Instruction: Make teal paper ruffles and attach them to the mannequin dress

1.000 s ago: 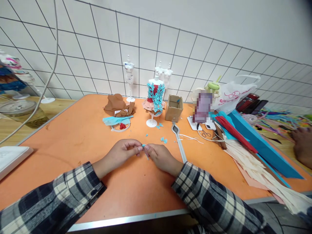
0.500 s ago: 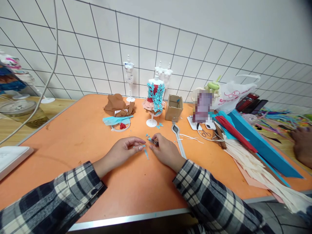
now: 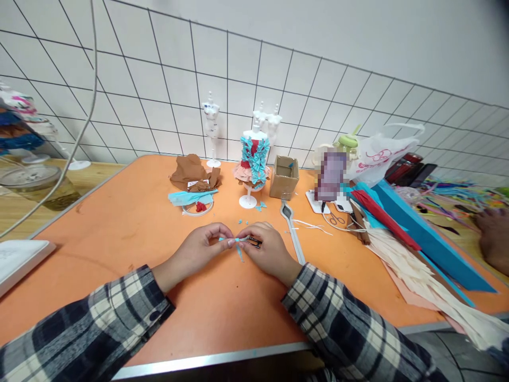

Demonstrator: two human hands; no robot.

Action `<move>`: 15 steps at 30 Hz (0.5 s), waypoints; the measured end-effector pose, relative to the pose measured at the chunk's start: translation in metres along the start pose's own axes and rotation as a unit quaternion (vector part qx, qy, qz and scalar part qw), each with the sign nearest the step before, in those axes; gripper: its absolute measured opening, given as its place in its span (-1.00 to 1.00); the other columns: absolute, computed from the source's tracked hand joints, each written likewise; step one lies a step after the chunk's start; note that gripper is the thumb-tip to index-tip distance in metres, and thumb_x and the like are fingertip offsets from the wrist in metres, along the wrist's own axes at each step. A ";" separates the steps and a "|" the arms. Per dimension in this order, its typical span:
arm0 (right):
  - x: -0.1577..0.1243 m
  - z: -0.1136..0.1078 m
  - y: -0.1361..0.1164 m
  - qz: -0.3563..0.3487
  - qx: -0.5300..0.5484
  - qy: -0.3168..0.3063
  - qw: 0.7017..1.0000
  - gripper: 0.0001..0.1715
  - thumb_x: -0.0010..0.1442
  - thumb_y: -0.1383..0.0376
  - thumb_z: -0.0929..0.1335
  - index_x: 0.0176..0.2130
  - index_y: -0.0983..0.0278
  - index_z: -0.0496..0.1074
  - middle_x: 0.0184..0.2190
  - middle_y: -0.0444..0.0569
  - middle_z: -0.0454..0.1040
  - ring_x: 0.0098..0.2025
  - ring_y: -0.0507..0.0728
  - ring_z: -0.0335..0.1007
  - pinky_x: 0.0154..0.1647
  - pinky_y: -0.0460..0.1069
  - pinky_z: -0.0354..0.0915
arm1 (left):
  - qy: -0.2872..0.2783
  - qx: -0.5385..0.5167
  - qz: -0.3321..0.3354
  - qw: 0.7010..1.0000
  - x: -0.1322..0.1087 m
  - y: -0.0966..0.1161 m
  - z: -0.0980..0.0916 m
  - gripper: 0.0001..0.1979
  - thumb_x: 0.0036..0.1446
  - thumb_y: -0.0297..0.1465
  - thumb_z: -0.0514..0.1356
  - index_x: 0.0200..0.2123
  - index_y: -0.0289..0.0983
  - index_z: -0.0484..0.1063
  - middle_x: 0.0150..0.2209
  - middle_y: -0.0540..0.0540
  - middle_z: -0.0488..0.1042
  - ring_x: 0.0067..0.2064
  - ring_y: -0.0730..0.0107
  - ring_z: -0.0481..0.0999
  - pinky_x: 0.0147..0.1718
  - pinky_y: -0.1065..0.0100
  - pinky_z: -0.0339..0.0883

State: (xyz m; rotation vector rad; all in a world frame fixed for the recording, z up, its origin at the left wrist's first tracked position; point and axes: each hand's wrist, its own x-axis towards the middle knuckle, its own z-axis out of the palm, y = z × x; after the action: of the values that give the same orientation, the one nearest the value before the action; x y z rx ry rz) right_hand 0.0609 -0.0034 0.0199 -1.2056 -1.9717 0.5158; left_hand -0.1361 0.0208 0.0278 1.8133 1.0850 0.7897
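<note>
My left hand pinches a thin light-blue strip between thumb and fingertips above the orange table. Close against it, my right hand is closed around a small dark metal tool, which looks like thread snips; the fingers cover most of it. The fingertips of both hands meet at the strip. Tiny blue scraps lie just beyond them. Past those stands a small dress form wearing a red bodice with blue ruffles and a pink and brown skirt.
Brown fabric and a blue piece lie at the back left. A cardboard box stands right of the dress form. Scissors, cream strips and a blue slab occupy the right. Another person's hand rests at the far right.
My right hand has moved slightly left and down, so its fingertips now meet the left hand's at the blue strip. The blue scraps beyond the hands show more clearly.
</note>
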 end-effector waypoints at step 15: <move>-0.001 0.009 0.005 0.070 0.095 -0.009 0.993 -0.95 0.10 0.35 0.42 -0.34 0.24 0.54 -0.41 -0.11 0.50 -0.40 0.01 0.33 -0.37 -0.09 0.23 | 0.017 0.135 0.075 0.988 -0.005 0.006 -0.001 -0.73 0.12 -0.17 0.21 -0.36 -0.24 0.58 -0.32 -0.10 0.60 -0.24 0.24 0.54 -0.17 0.27 0.36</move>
State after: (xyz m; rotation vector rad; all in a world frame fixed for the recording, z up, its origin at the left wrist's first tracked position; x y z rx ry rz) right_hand 0.0566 -0.0017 0.0106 -1.2265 -1.8148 0.7705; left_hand -0.1369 0.0150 0.0332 2.1365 1.1296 0.7948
